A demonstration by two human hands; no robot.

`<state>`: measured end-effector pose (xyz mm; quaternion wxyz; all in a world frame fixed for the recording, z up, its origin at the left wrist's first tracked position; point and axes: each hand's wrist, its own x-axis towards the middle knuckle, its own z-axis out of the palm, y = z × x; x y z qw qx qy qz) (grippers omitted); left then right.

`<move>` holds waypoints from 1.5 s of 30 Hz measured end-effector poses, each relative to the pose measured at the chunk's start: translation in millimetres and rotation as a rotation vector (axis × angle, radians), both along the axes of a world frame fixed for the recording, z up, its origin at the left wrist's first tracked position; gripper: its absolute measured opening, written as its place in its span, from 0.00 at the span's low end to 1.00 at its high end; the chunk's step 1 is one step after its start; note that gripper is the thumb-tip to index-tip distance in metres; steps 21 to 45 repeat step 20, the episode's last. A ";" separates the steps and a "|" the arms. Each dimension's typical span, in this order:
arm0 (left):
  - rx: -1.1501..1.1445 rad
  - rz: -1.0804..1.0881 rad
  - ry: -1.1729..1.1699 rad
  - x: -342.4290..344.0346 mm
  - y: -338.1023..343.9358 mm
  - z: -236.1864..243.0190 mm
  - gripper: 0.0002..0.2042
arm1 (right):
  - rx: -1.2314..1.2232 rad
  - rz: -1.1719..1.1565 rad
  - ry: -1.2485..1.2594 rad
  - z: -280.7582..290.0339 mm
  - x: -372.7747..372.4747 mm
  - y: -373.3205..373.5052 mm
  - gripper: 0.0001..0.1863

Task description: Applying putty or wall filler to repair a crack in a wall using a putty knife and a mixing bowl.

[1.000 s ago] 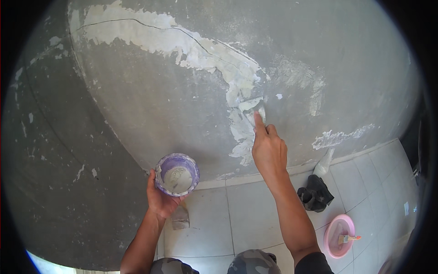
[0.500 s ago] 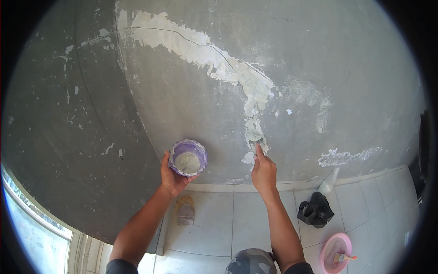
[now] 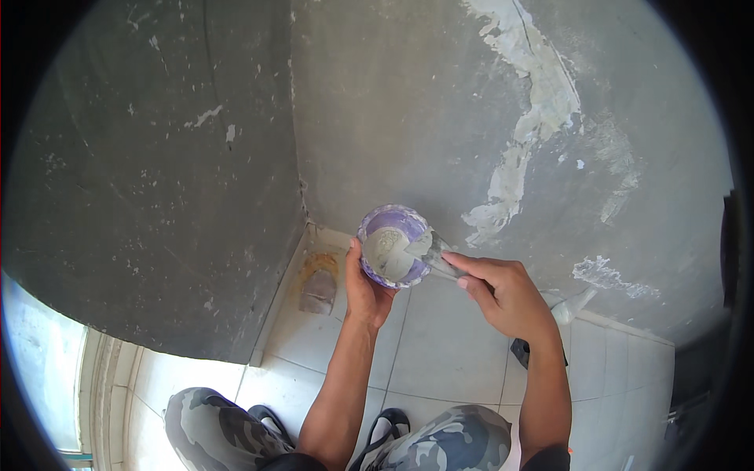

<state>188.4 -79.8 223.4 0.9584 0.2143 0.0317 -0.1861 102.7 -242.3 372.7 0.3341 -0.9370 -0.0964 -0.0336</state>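
A purple bowl point(image 3: 405, 220) with putty-smeared edges rests in my left hand point(image 3: 367, 295), fingers wrapped round its lower side. Whitish putty point(image 3: 384, 246) covers the bottom of the bowl. My right hand point(image 3: 509, 300) grips a putty knife point(image 3: 442, 261), index finger stretched along it. Its putty-coated blade reaches over the right rim into the bowl. Beyond my hands, an irregular band of pale putty point(image 3: 512, 169) runs down the grey wall point(image 3: 393, 118), a dark crack line showing near its top.
A darker wall point(image 3: 181, 196) meets the grey one at a corner on the left. On the tiled floor point(image 3: 448, 345) lies a grey flat piece point(image 3: 318, 292) by a brownish stain. A black bag point(image 3: 519, 353) is partly behind my right forearm. My camouflage-clad knees point(image 3: 459, 439) show below.
My right hand has brought the putty knife from the wall down to the bowl. The view has shifted left and down, so my knees show and the pink basin has left the picture.
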 end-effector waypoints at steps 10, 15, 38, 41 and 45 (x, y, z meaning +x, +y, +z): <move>-0.022 -0.098 0.010 -9.8 2.0 -37.6 0.34 | -0.685 -0.003 0.118 -46.4 22.4 36.8 0.17; 0.008 -0.092 0.028 -6.1 3.7 -42.0 0.33 | -0.677 -0.012 0.115 -64.4 30.4 44.0 0.17; 0.061 -0.062 -0.011 1.3 1.0 -64.2 0.33 | -0.667 0.000 0.221 -77.5 38.5 48.3 0.18; 0.061 -0.062 -0.011 1.3 1.0 -64.2 0.33 | -0.667 0.000 0.221 -77.5 38.5 48.3 0.18; 0.061 -0.062 -0.011 1.3 1.0 -64.2 0.33 | -0.667 0.000 0.221 -77.5 38.5 48.3 0.18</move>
